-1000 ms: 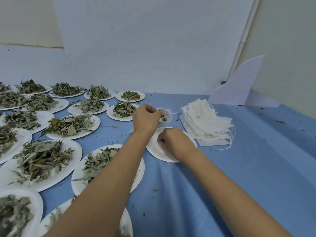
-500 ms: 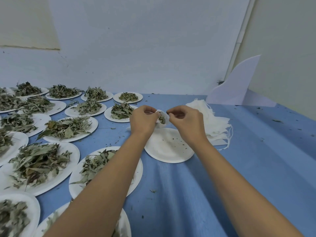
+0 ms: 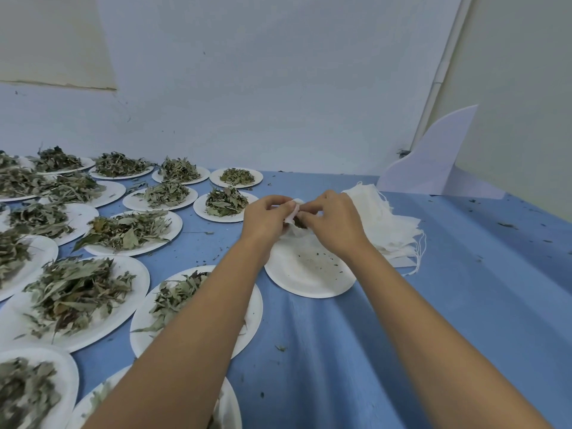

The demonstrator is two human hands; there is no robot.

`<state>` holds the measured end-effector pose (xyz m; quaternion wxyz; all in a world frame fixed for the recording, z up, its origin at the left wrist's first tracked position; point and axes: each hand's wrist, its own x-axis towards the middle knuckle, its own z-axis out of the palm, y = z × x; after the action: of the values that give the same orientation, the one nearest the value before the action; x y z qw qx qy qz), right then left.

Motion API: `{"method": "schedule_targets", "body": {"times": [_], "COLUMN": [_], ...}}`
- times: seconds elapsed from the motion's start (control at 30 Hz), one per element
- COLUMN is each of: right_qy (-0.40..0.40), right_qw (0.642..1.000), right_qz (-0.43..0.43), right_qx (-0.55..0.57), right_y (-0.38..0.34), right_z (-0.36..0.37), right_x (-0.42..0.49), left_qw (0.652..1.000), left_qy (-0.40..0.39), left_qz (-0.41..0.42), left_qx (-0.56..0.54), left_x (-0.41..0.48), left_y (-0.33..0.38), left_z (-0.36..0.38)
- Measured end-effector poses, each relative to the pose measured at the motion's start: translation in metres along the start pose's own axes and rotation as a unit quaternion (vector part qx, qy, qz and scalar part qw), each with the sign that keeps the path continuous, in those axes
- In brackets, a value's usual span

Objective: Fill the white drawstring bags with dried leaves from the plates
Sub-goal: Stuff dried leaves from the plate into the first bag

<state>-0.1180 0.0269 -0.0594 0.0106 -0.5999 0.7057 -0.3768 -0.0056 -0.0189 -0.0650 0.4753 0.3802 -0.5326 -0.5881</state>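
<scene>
1. Plates (image 3: 102, 251) bearing dried leaves (image 3: 123, 230) are sitting across the left of the table (image 3: 464, 305), near to far.
2. A nearly bare plate (image 3: 309, 280) is lying to their right.
3. The left hand (image 3: 266, 218) and right hand (image 3: 334, 224) are holding a bag (image 3: 295, 232) over its far edge.
4. A stack of bags (image 3: 393, 224) is lying just right of it.
5. A folded board (image 3: 433, 168) is standing far right.

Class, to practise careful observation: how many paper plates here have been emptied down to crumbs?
1: the emptied plate lies directly ahead of the person, just left of the bag stack. All other visible plates hold leaves, though several are cropped or partly covered by arms.
</scene>
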Motion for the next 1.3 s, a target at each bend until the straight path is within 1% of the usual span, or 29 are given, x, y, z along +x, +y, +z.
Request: {"method": "schedule_targets", "body": {"times": [0.07,0.13,0.17,0.2,0.23,0.3,0.33,0.37,0.43,0.57,0.67,0.77,0.83,0.87,0.93,0.97,1.07,1.23,1.3], "right_qy": [0.023,0.075,0.09,0.087,0.063,-0.015,-0.045,-0.058,-0.05,-0.019,0.004,0.03,0.049,0.055,0.057,0.053,0.032,-0.017,-0.018], "right_qw": [0.994,0.97,0.964,0.966,0.97,0.974,0.973,0.972,0.979,0.993,0.996,0.995,0.993,0.992,0.99,0.99,0.992,0.989,0.988], "right_qz": [0.013,0.05,0.059,0.062,0.065,0.072,0.074,0.075,0.076,0.072,0.08,0.096,0.108,0.115,0.122,0.121,0.099,0.07,0.071], "right_qx": [0.105,0.225,0.244,0.237,0.225,0.213,0.215,0.213,0.185,0.095,0.03,0.014,0.015,0.02,0.035,0.041,0.066,0.132,0.136], "right_y": [0.002,0.003,0.005,0.007,0.008,0.008,0.008,0.007,0.007,0.005,0.006,0.008,0.009,0.01,0.01,0.009,0.003,-0.002,0.0], "right_z": [-0.004,-0.007,-0.008,-0.008,-0.008,-0.008,-0.007,-0.007,-0.005,0.0,0.004,0.005,0.005,0.005,0.003,0.003,0.002,-0.007,-0.008], "right_x": [-0.002,-0.004,-0.004,-0.004,-0.004,-0.005,-0.004,-0.003,0.0,0.006,0.011,0.014,0.014,0.014,0.013,0.012,0.01,0.004,0.001], "left_qw": [1.0,1.0,0.999,0.999,0.999,0.998,0.997,0.996,0.995,0.989,0.985,0.987,0.983,0.974,0.945,0.935,0.934,0.936,0.941], "left_qy": [0.005,0.006,0.005,0.001,-0.006,-0.026,-0.037,-0.049,-0.075,-0.132,-0.169,-0.136,-0.104,-0.089,-0.069,-0.065,-0.048,0.05,0.077], "left_qz": [0.007,0.017,0.021,0.023,0.027,0.043,0.05,0.055,0.052,0.035,0.021,0.036,0.063,0.085,0.137,0.156,0.162,0.158,0.146], "left_qx": [0.007,0.023,0.03,0.032,0.033,0.038,0.043,0.047,0.047,0.051,0.039,0.071,0.138,0.188,0.287,0.311,0.313,0.312,0.294], "left_x": [0.002,0.003,0.003,0.002,0.002,0.001,0.001,0.0,0.0,-0.003,-0.007,-0.004,-0.003,-0.003,-0.003,-0.003,0.0,0.008,0.012], "left_y": [-0.001,-0.001,-0.002,-0.002,-0.001,0.0,0.0,0.001,0.002,0.002,0.002,0.002,0.001,-0.001,-0.006,-0.008,-0.012,-0.011,-0.011], "left_z": [-0.001,-0.001,-0.001,0.0,0.0,-0.001,-0.001,-0.002,-0.002,-0.002,0.003,0.005,0.006,0.007,0.01,0.012,0.014,0.011,0.009]}}
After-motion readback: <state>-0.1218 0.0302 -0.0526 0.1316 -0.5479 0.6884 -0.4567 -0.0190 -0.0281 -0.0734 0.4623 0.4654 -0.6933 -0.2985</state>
